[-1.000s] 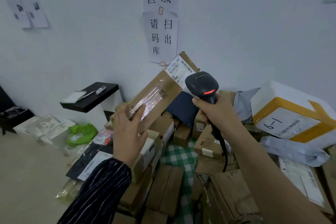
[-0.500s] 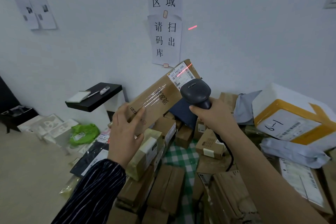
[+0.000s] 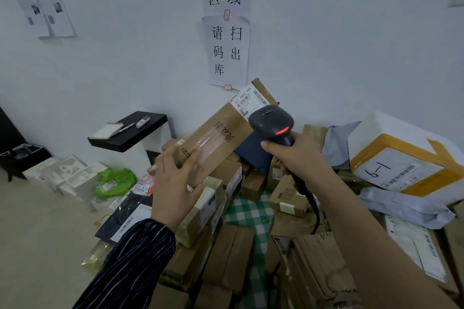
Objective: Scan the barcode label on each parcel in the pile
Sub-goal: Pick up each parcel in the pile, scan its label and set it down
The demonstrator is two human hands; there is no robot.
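Observation:
My left hand [image 3: 175, 183] holds the near end of a long brown cardboard parcel [image 3: 221, 130], raised and tilted up toward the wall. A white barcode label [image 3: 248, 100] sits on the parcel's far upper end. My right hand [image 3: 298, 155] grips the handle of a black barcode scanner [image 3: 272, 121], whose head partly covers the label's lower corner. A red light glows on the back of the scanner. Its black cable [image 3: 313, 208] hangs down over the pile of parcels [image 3: 233, 253] below.
A white foam box with yellow tape [image 3: 411, 158] and grey mailer bags [image 3: 401, 203] lie at the right. A black shelf [image 3: 130, 130] juts from the wall at the left, above white foam trays [image 3: 67, 173] and a green bag [image 3: 115, 182]. Green checked cloth [image 3: 251, 211] shows between the boxes.
The red scan line that crossed the label and the wall half a second ago is gone. The scanner has dropped slightly and its red indicator shows again. The parcel stays raised.

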